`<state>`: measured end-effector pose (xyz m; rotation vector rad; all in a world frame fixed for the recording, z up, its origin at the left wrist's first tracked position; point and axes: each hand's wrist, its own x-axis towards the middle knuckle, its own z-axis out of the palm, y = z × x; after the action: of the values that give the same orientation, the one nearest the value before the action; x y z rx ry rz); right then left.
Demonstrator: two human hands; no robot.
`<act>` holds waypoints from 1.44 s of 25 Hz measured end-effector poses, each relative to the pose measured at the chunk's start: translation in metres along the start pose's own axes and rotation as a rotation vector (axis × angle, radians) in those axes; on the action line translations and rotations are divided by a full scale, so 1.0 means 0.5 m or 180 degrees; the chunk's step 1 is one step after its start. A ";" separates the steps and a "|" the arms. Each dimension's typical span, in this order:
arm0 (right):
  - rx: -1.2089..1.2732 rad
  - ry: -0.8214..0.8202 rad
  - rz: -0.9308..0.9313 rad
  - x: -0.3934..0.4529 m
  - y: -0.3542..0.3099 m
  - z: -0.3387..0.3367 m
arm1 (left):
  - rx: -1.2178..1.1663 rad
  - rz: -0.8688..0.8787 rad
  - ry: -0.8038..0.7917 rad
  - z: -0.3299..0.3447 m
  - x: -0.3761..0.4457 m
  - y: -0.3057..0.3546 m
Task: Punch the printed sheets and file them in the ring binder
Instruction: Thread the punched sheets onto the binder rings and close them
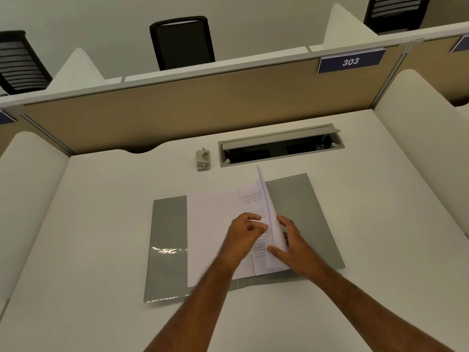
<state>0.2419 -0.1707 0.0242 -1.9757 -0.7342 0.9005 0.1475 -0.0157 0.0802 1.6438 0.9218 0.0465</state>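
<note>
Printed sheets (218,224) are pinched upright by the left hand (245,233) and right hand (295,240) over the open ring binder (299,207); filing appears underway, with the hole punch (203,159) idle at eleven o'clock.

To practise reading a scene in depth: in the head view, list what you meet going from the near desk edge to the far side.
hands on the printed sheets → open binder beneath them → hole punch → open cable tray → partition → black chair
</note>
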 end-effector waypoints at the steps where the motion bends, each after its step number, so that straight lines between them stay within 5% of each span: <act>1: -0.0006 0.0001 0.0002 0.000 -0.002 -0.001 | 0.0029 0.0014 0.0038 0.010 0.003 0.002; 36: 0.0157 0.0029 -0.0042 -0.012 0.009 -0.013 | -0.0224 -0.0368 0.1305 -0.234 -0.053 -0.085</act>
<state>0.2446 -0.1801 0.0250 -1.9283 -0.7128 0.8931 0.0490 0.0639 0.0918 1.5393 1.3086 0.3432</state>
